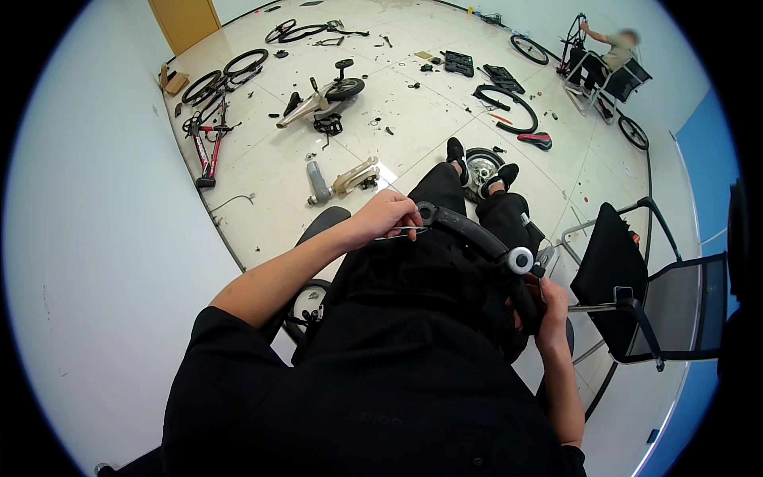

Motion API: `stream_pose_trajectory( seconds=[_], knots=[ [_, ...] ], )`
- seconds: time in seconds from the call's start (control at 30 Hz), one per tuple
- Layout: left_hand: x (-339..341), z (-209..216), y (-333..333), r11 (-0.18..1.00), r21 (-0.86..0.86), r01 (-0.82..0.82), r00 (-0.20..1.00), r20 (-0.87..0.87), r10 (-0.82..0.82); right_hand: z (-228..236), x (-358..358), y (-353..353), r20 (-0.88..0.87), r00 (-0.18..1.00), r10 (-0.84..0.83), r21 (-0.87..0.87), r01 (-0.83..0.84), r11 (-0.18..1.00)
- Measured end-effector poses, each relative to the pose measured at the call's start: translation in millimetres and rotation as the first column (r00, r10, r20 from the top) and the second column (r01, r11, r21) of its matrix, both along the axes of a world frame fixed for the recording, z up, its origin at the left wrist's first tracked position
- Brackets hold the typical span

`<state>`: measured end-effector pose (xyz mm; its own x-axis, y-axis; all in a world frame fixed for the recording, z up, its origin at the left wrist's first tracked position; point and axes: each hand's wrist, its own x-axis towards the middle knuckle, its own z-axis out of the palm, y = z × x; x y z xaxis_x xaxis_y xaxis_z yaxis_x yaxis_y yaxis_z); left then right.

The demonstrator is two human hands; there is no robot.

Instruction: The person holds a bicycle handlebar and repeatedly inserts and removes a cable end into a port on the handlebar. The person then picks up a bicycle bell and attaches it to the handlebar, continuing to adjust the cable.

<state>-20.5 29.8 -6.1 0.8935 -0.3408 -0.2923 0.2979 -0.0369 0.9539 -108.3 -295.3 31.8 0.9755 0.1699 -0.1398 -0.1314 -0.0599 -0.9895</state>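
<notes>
A dark bicycle handlebar [469, 228] lies across my lap, with a round silver-and-black bell [520, 260] fixed near its right end. My left hand [393, 213] is beside the handlebar's left end, its fingers pinched on a thin silvery cable [397, 231]. At the other end, below the bell, my right hand [550, 312] is wrapped around the handlebar. Part of its fingers is hidden behind the bar. A metal lever [545, 256] sticks out just beyond the bell.
A small wheel [482, 172] lies between my shoes. Ahead on the tiled floor are a grey-and-gold frame part [350, 176], a partial bike [322, 103], a red-black frame [211, 143] and a saddle [535, 141]. A black chair [612, 278] stands right; another person [616, 60] sits far right.
</notes>
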Motion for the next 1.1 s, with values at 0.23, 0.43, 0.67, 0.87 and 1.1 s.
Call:
stream_pose_trajectory(
  seconds=[0.23, 0.43, 0.67, 0.87, 1.1],
  knots=[
    [-0.6, 0.4, 0.2, 1.000, 0.007, -0.017, 1.000, 0.006, 0.017, -1.5, -0.5, 0.6, 0.004, 1.000, -0.030, -0.026, 0.030, 0.999],
    [-1.6, 3.4, 0.4, 1.000, -0.010, -0.020, 1.000, 0.017, 0.020, -2.6, 0.8, 1.7, 0.024, 1.000, -0.009, -0.025, 0.010, 1.000],
    [-0.9, 2.4, 0.4, 1.000, -0.004, -0.018, 1.000, 0.010, 0.018, -3.8, -0.3, -0.3, 0.027, 1.000, -0.004, 0.054, 0.003, 0.999],
    [-1.3, 2.8, -0.8, 1.000, 0.015, -0.018, 1.000, 0.001, 0.018, -2.8, -0.2, -0.1, 0.013, 1.000, -0.022, 0.023, 0.021, 1.000],
    [-0.7, 0.0, 0.1, 1.000, 0.012, -0.007, 1.000, 0.004, 0.007, 0.5, 0.9, 1.7, -0.027, 0.998, -0.051, -0.014, 0.050, 0.999]
  ],
)
